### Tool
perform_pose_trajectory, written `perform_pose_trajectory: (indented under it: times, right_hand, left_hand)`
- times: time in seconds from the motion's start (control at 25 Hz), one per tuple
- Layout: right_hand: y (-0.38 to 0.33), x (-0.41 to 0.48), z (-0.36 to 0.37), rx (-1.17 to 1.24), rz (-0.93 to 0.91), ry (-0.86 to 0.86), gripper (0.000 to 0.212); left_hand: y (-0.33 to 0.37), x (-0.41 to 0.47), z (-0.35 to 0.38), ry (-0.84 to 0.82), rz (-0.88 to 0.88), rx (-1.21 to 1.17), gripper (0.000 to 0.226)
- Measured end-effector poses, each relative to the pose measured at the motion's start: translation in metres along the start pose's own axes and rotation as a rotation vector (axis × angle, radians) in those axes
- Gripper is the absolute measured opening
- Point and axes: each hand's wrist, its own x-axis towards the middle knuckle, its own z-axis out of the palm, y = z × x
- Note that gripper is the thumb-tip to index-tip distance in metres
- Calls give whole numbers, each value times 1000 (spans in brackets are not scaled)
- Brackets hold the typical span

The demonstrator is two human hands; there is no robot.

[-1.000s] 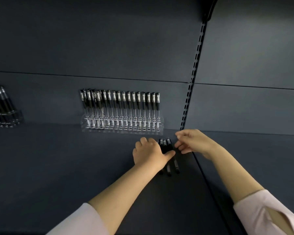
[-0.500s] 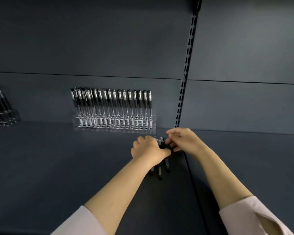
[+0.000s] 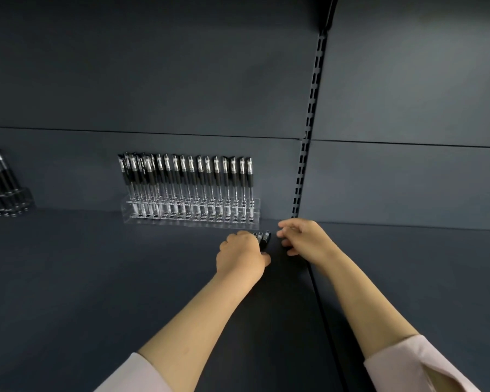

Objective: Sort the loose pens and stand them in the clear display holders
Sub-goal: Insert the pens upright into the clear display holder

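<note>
Several black pens point(image 3: 262, 238) were gripped in the left hand point(image 3: 242, 256), five o'clock of the clear acrylic holder point(image 3: 190, 217); the right hand point(image 3: 303, 239) had just let go, loosely curled, empty: bundle likely ready for slotting.

Dark slate-grey shelf point(image 3: 96, 278) and back panel point(image 3: 153, 80), black upright point(image 3: 309, 137) with a ladder of paired slots, clear holder point(image 3: 190, 220), racked pens point(image 3: 187, 179) with black caps, silver clips, clear barrels, black loose pens point(image 3: 264, 239), pale pink sleeves point(image 3: 425, 360)
</note>
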Motion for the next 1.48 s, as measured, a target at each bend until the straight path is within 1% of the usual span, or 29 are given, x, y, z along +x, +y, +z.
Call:
perform_pose_trajectory:
  times: [0.08, 0.2, 0.36, 0.44, 0.48, 0.56, 0.64, 0.72, 0.8, 0.88, 0.96, 1.04, 1.16, 1.28, 1.36, 1.48]
  right_hand:
    - [-1, 0, 0, 25, 13, 3, 28]
    - [-2, -3, -1, 1, 12, -4, 27]
    - [-6, -9, 0, -60, -14, 3, 24]
    - [-9, -14, 1, -86, -20, -18, 24]
    - [-12, -17, 2, -76, -11, -33, 24]
    - [-19, -22, 7, 16, 28, -67, 25]
    - [-29, -24, 18, 148, 45, -66, 28]
    - [-40, -21, 34, 232, 24, 6, 33]
    - [-53, -16, 53, 295, 1, 75, 33]
    - [-69, -9, 74, 399, 13, 95, 35]
    - [-87, -2, 96, 473, 20, 104, 36]
    - [-105, 6, 122, 496, -34, 162, 35]
    - [-131, 15, 152, 511, -194, 339, 28]
    - [-153, 26, 173, 429, -334, 489, 27]
    - [-165, 35, 184, 371, -414, 560, 30]
    - [-175, 47, 194, 239, -572, 633, 33]
  left_hand:
    - [-1, 0, -4, -42, 9, 1, 45]
    - [-1, 0, -10, -118, 28, -20, 34]
    - [1, -5, -6, -150, 45, 67, 41]
    - [-3, -5, -5, -131, 68, 69, 36]
    - [-6, -5, -7, -125, 88, 31, 29]
    - [-18, -2, -16, -128, 102, -141, 18]
    - [-35, 3, -29, -156, 98, -406, 19]
    - [-53, 5, -43, -187, 109, -625, 18]
    - [-73, 7, -57, -209, 133, -740, 19]
    - [-95, 11, -71, -226, 163, -835, 20]
    - [-116, 17, -83, -200, 173, -883, 21]
    - [-138, 28, -96, -153, 142, -959, 19]
    - [-174, 45, -114, -76, 48, -1081, 16]
    - [-212, 66, -127, 2, 44, -1108, 17]
    - [-230, 77, -133, 36, 44, -1207, 19]
    - [-244, 88, -136, 10, 64, -1359, 26]
